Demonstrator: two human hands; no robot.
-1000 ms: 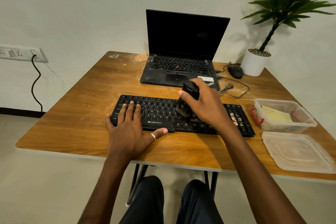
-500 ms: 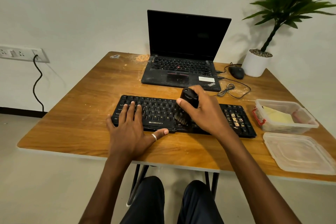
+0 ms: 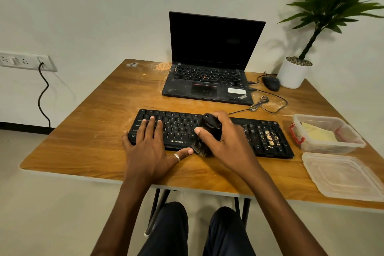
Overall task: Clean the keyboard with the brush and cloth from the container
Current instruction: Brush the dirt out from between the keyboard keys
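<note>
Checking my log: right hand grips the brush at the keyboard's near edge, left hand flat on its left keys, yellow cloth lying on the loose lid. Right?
One slip: in the head view the yellow cloth lies inside the open container, not on the lid beside it. The right hand, brush and left hand are as you say.

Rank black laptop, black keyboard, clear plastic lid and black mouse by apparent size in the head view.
Black laptop; black keyboard; clear plastic lid, enlarged by nearness to the camera; black mouse, smallest.
</note>
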